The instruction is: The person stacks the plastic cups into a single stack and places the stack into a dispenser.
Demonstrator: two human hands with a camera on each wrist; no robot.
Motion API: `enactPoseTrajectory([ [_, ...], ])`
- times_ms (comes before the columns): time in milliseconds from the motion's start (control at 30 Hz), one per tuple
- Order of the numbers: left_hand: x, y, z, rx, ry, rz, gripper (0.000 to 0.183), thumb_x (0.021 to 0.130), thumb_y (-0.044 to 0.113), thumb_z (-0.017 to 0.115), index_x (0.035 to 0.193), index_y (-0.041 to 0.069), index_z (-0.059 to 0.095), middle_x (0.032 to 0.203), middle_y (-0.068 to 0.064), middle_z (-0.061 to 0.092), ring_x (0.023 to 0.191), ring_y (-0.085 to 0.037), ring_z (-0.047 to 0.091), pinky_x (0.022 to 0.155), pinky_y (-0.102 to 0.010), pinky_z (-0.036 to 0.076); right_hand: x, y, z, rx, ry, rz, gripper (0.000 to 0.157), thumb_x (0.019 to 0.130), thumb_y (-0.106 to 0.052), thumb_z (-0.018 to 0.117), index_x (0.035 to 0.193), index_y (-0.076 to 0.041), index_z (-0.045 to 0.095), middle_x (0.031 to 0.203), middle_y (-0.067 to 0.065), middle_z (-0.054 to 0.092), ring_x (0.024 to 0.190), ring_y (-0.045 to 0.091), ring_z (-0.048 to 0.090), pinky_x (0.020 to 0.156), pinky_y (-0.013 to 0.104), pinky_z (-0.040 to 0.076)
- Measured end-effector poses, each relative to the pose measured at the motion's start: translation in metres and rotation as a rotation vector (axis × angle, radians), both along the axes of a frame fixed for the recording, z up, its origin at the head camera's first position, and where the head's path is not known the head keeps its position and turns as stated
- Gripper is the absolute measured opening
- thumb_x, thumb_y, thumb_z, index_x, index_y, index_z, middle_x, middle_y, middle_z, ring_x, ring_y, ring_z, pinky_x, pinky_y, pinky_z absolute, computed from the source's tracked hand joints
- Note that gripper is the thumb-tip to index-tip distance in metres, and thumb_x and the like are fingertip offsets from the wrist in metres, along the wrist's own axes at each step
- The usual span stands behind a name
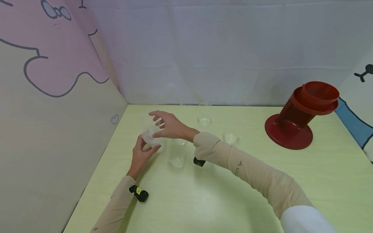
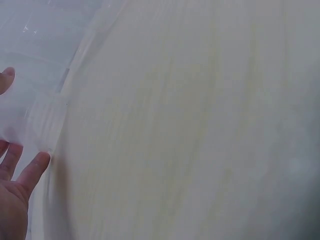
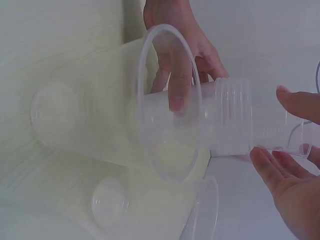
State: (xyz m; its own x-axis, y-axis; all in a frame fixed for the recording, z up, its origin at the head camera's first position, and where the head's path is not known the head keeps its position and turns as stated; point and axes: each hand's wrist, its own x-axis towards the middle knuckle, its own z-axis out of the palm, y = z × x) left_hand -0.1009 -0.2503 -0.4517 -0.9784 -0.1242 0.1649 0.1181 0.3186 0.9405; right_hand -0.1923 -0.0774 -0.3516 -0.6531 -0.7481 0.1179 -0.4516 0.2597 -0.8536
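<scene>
A nested stack of clear plastic cups (image 3: 234, 117) is held in my left hand (image 1: 141, 157), above the left part of the table. Its fingers and thumb curl round the stack, as the right wrist view also shows. At the stack's far end my right hand (image 1: 172, 124) has thumb and fingers on opposite sides of a clear plastic cup (image 3: 272, 130), which sticks out from the stacked rims. In the left wrist view, translucent plastic (image 2: 50, 40) and parts of fingers fill the left edge.
Several clear plastic cups stand on the pale table, among them a near cup (image 1: 176, 158), a back cup (image 1: 205, 118) and one right of the wrist (image 1: 231, 138). A tilted red cylinder on a round red base (image 1: 288, 136) stands at the right. A white cloth wall (image 1: 233, 55) borders the back.
</scene>
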Motion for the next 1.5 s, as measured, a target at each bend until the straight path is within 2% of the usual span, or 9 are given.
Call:
enactPoseTrajectory([
  [100, 0.0, 0.0, 0.0, 0.001, -0.001, -0.005, 0.069, 0.082, 0.011, 0.075, 0.139, 0.011, 0.037, 0.134, -0.008, 0.047, 0.12, -0.024, 0.049, 0.086, -0.028, 0.052, 0.0, -0.002, -0.001, 0.017, 0.02, 0.008, 0.076, 0.079, -0.011, 0.077, 0.143, -0.009, 0.037, 0.126, 0.012, 0.052, 0.111, 0.026, 0.055, 0.091, 0.032, 0.05],
  [233, 0.0, -0.001, 0.001, 0.006, -0.002, -0.01, 0.069, 0.082, 0.011, 0.075, 0.139, 0.011, 0.036, 0.135, -0.008, 0.046, 0.122, -0.025, 0.048, 0.085, -0.026, 0.052, 0.001, -0.005, -0.002, 0.061, 0.062, -0.004, 0.075, 0.08, -0.013, 0.077, 0.143, -0.007, 0.037, 0.126, 0.012, 0.052, 0.112, 0.024, 0.053, 0.09, 0.03, 0.049],
  [567, 0.002, -0.001, 0.0, 0.003, 0.008, -0.005, 0.07, 0.082, 0.01, 0.075, 0.14, 0.011, 0.036, 0.134, -0.009, 0.048, 0.122, -0.024, 0.048, 0.088, -0.035, 0.051, 0.005, -0.003, -0.011, 0.189, 0.08, -0.018, 0.069, 0.084, -0.018, 0.074, 0.141, -0.002, 0.038, 0.131, 0.014, 0.049, 0.116, 0.023, 0.05, 0.089, 0.026, 0.048],
  [833, 0.001, -0.002, -0.001, 0.021, -0.02, -0.01, 0.069, 0.082, 0.011, 0.075, 0.14, 0.015, 0.036, 0.135, -0.005, 0.047, 0.123, -0.021, 0.047, 0.087, -0.026, 0.051, 0.008, -0.002, -0.01, 0.209, 0.079, -0.02, 0.069, 0.086, -0.028, 0.071, 0.141, 0.0, 0.038, 0.128, 0.014, 0.049, 0.113, 0.027, 0.052, 0.091, 0.03, 0.047],
  [1067, 0.0, -0.004, -0.003, 0.014, -0.02, -0.015, 0.07, 0.082, 0.012, 0.075, 0.139, 0.013, 0.036, 0.134, -0.007, 0.047, 0.122, -0.022, 0.048, 0.087, -0.029, 0.051, 0.011, -0.003, -0.013, 0.251, 0.108, -0.027, 0.068, 0.086, -0.028, 0.071, 0.139, 0.002, 0.04, 0.128, 0.015, 0.05, 0.114, 0.024, 0.048, 0.091, 0.032, 0.046],
  [1333, -0.001, -0.005, 0.002, 0.003, -0.008, -0.024, 0.074, 0.08, 0.011, 0.077, 0.141, 0.013, 0.035, 0.134, -0.01, 0.047, 0.122, -0.025, 0.048, 0.09, -0.047, 0.049, 0.009, -0.006, -0.012, 0.298, 0.15, -0.036, 0.067, 0.084, -0.028, 0.073, 0.137, 0.0, 0.043, 0.123, 0.016, 0.051, 0.111, 0.023, 0.049, 0.091, 0.031, 0.045],
  [1500, -0.003, -0.004, 0.001, 0.01, -0.025, -0.03, 0.074, 0.081, 0.01, 0.076, 0.141, 0.013, 0.034, 0.136, -0.009, 0.046, 0.124, -0.025, 0.047, 0.09, -0.04, 0.05, 0.008, -0.005, -0.01, 0.311, 0.151, -0.037, 0.065, 0.086, -0.026, 0.072, 0.138, 0.0, 0.042, 0.124, 0.016, 0.052, 0.112, 0.023, 0.05, 0.091, 0.031, 0.045],
])
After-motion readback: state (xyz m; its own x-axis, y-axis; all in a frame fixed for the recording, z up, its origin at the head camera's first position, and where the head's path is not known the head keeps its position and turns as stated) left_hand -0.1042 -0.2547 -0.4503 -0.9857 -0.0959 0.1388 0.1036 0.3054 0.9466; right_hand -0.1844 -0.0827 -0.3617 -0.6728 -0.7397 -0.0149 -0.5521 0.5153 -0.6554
